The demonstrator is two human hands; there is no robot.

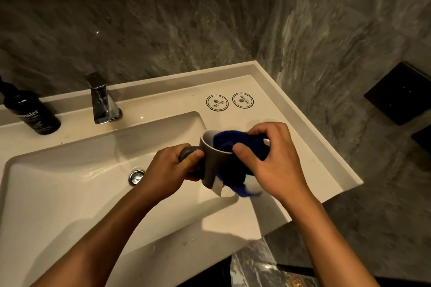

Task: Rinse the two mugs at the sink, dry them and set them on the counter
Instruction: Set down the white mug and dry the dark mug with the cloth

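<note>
Left hand (172, 165) gripped the grey mug (213, 161) by its handle; right hand (272, 156), just right, pinched the blue cloth (233, 147) stuffed inside.

The black bottle (31, 112), at nine o'clock beside the tap, carries white letters; only "nster" can be read, the start is hidden and the smaller lines under it are too blurred. The two round coasters (229, 101) at one o'clock have printed emblems, but their words are too small to read.

Cream counter (268, 91) with dark bottle (32, 112), two round coasters (217, 102) (printed).
</note>
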